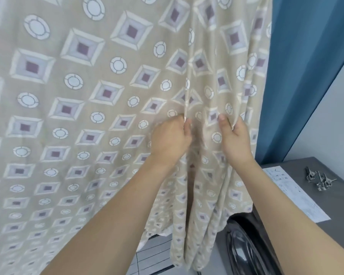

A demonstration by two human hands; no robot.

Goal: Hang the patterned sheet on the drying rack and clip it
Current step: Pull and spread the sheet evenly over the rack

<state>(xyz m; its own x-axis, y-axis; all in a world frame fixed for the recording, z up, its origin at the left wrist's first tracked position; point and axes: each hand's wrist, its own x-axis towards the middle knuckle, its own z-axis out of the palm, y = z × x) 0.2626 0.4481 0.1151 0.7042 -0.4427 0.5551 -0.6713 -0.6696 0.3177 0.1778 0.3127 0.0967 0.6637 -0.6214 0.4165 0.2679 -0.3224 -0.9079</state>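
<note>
A blue curtain hangs at the right beside a pale wall. Below stands a dark grey washing machine with a round door; a printed paper sheet lies on top. Pale tiled floor shows beneath

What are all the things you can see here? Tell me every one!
patterned sheet: one, beige with white circles and purple squares, hanging across most of the view
curtain: one, blue, right of the sheet
washing machine: one, dark grey, lower right, round door below
paper: one, white, printed, on the machine's top
metal clips: a small silver pile, exact number unclear, on the machine's top, right of the paper
floor: pale tiles, below the sheet
left hand: pinches a fold of the sheet
right hand: pinches a fold of the sheet
</note>
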